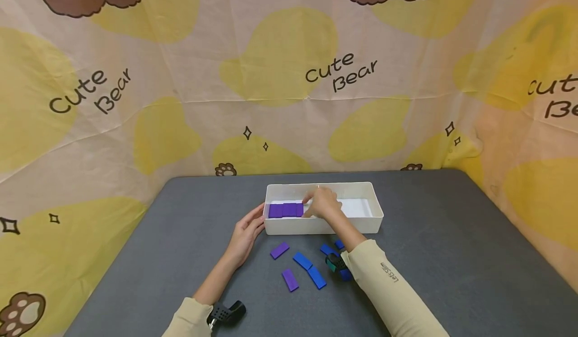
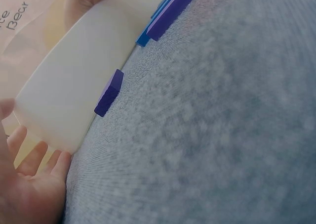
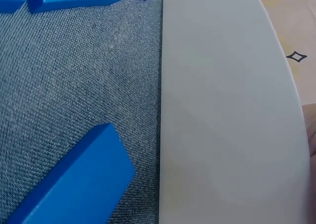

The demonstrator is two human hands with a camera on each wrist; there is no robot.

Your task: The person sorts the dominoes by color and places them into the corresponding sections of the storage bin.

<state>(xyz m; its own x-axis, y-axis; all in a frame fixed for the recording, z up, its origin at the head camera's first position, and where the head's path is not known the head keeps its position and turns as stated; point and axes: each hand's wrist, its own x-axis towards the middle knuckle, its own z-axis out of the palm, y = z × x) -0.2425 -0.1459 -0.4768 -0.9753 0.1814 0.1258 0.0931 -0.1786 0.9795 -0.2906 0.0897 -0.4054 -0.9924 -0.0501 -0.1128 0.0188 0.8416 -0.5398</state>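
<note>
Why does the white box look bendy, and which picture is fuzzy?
Right wrist view: the white box's rim bows outward, probably lens distortion; head view: its long edges look nearly straight; left wrist view: much of the gray table looks blotchy and soft.

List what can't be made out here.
Head: whether the right hand holds a block; its fingers hide that.
Head: blue block at the right sleeve, which partly covers it.
Left wrist: inside the white box; its wall blocks it.
Right wrist: nearest blue block, cut off by the bottom edge.
</note>
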